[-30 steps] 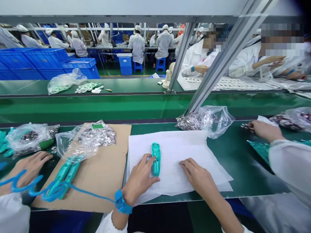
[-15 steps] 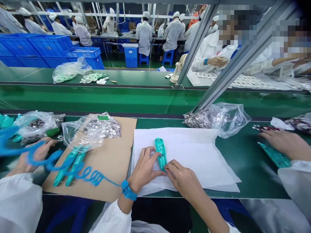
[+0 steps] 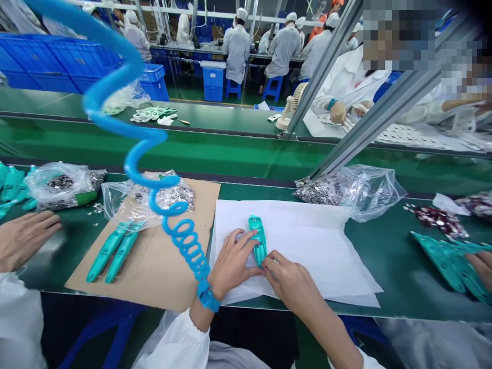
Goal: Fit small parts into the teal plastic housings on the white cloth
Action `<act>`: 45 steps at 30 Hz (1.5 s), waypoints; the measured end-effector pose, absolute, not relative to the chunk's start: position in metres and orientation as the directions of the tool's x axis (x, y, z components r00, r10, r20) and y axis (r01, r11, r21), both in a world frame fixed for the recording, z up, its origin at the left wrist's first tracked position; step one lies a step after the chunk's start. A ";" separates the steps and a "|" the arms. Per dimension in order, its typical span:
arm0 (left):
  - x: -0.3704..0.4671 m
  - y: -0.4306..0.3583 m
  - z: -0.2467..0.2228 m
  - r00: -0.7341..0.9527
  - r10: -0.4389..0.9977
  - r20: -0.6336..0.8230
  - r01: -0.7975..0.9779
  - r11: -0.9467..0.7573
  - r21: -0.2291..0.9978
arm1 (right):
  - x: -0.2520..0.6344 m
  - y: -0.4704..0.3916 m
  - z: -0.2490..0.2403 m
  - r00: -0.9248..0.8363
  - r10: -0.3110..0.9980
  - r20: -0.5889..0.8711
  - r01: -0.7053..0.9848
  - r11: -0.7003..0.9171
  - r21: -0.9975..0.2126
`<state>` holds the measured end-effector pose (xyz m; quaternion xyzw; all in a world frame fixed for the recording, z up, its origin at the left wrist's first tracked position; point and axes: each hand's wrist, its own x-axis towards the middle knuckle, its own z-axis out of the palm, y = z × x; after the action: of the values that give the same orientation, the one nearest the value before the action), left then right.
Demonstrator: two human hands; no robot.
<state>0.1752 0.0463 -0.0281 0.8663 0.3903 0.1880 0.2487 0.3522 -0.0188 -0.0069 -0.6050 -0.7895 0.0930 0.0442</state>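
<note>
Left hand (image 3: 232, 264): thumb and fingers stand apart, fingertips resting on the teal part (image 3: 260, 241) along its left side, thumb at its lower end; whether they clamp it cannot be told. Right hand (image 3: 290, 279): thumb and forefinger are drawn together against the lower right end of the part; any small item between them is hidden. The part lies lengthwise, slightly tilted, on white paper (image 3: 315, 246), left of the sheet's middle.

Compared with one second ago, the right hand, then apart from the part, is now in contact with it. The blue coiled cord (image 3: 119, 132), formerly low at left, now rises across the view. The co-worker's hand at right (image 3: 483, 266), earlier at the dark red pieces (image 3: 438, 218), is now on the teal pieces (image 3: 442, 256).

Bare paper extends right of the part. The sheet's near edge lies close to the front edge of the workbench (image 3: 384, 241). Cardboard (image 3: 161, 277) adjoins the paper at left. A clear bag of silver pieces (image 3: 321, 192) sits just beyond the far edge.
</note>
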 end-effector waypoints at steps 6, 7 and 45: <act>0.177 0.046 -0.030 0.622 0.771 0.137 0.577 -0.570 0.585 | 0.359 -0.012 0.000 -0.250 0.960 -0.128 0.926 0.199 -0.321; 0.177 0.046 -0.030 0.622 0.771 0.135 0.580 -0.570 0.582 | 0.360 -0.011 0.001 -0.234 0.964 -0.126 0.920 0.177 -0.350; 0.183 0.052 -0.032 0.637 0.743 0.205 0.512 -0.606 0.609 | 0.319 0.060 -0.026 0.285 0.959 0.003 -0.321 0.098 -0.942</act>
<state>0.1834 0.0517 -0.0324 0.8674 0.3618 0.2253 0.2568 0.3185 0.0598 -0.0260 -0.4612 -0.3456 0.4880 0.6555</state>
